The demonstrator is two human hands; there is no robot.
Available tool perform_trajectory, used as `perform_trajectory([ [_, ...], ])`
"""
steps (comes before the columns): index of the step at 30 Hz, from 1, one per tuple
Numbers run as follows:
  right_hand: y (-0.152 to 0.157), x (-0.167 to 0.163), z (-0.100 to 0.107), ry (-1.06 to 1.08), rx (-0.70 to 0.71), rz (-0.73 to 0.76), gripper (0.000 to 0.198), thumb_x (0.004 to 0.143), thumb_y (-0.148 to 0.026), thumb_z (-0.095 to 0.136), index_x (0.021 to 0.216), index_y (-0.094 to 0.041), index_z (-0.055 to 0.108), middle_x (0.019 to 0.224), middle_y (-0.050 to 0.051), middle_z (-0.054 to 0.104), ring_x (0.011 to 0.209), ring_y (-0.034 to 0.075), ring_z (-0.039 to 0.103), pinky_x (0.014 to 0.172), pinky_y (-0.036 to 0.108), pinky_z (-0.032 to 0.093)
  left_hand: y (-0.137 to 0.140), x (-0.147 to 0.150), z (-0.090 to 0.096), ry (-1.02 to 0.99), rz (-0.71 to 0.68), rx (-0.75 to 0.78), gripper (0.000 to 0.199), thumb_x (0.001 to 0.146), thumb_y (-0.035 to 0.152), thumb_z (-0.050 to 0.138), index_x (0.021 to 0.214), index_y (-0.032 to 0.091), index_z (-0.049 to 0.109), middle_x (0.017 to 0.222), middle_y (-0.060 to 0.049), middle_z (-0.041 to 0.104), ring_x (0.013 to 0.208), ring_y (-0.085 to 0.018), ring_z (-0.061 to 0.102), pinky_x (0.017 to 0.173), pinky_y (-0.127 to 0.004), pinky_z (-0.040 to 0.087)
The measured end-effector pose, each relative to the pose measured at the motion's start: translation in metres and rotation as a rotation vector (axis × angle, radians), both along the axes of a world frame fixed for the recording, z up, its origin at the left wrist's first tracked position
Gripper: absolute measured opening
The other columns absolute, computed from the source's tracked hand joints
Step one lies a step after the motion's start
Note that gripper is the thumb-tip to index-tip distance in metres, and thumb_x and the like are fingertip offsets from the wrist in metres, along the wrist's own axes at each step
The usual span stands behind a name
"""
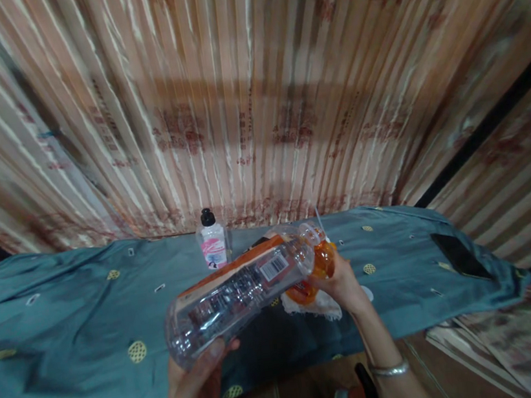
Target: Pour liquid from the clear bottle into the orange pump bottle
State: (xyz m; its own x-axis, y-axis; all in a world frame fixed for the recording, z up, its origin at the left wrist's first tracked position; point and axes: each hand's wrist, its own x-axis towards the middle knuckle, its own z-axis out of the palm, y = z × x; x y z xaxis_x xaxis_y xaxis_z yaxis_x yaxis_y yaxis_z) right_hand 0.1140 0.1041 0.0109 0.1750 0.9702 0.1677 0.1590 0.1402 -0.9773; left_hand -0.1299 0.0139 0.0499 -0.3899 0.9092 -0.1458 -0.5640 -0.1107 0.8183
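Clear bottle slants, left hand round its base; right hand grips orange bottle. I advise holding both steady.

Below both grips stretches a long worktop draped in rumpled teal fabric printed with yellow dotted ovals and small white rectangles. Beyond the left grip, toward the back edge, stands an upright white plastic bottle with a black cap and pink label. Just below the right grip lies a ragged-edged white cloth, partly hidden. Close to that wrist, on its right, sits a small flat white disc; well to the right of it rests a flat black rectangular slab.
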Motion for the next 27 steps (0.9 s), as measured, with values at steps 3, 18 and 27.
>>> perform_trajectory([
  [3, -0.0001, 0.0007, 0.0018, -0.002, -0.012, 0.002, 0.065, 0.05, -0.04, 0.094, 0.105, -0.024, 0.063, 0.103, 0.007, 0.082, 0.097, 0.031, 0.079, 0.089, 0.043, 0.063, 0.0001, -0.0001, -0.0007, 0.0, 0.004, 0.002, 0.07, 0.054, 0.028, 0.096, 0.121, 0.029, 0.075, 0.102, -0.003, 0.079, 0.087, -0.026, 0.075, 0.058, -0.027, 0.061],
  [18, -0.0012, -0.0025, 0.0001, 0.071, -0.013, -0.009, 0.071, 0.049, -0.046, 0.095, 0.109, -0.025, 0.063, 0.107, 0.007, 0.081, 0.099, 0.031, 0.078, 0.09, 0.045, 0.063, -0.0004, -0.0005, 0.0027, 0.012, -0.026, 0.009, 0.068, 0.055, 0.03, 0.095, 0.12, 0.026, 0.075, 0.106, -0.006, 0.079, 0.09, -0.026, 0.074, 0.06, -0.026, 0.06],
  [27, -0.0019, -0.0001, -0.0026, 0.053, -0.008, -0.013, 0.071, 0.051, -0.046, 0.095, 0.111, -0.025, 0.063, 0.109, 0.007, 0.081, 0.101, 0.031, 0.077, 0.09, 0.044, 0.062, -0.0005, 0.0008, 0.0041, 0.0, -0.012, 0.021, 0.061, 0.055, 0.027, 0.095, 0.113, 0.026, 0.077, 0.103, -0.005, 0.079, 0.09, -0.026, 0.074, 0.059, -0.025, 0.061],
])
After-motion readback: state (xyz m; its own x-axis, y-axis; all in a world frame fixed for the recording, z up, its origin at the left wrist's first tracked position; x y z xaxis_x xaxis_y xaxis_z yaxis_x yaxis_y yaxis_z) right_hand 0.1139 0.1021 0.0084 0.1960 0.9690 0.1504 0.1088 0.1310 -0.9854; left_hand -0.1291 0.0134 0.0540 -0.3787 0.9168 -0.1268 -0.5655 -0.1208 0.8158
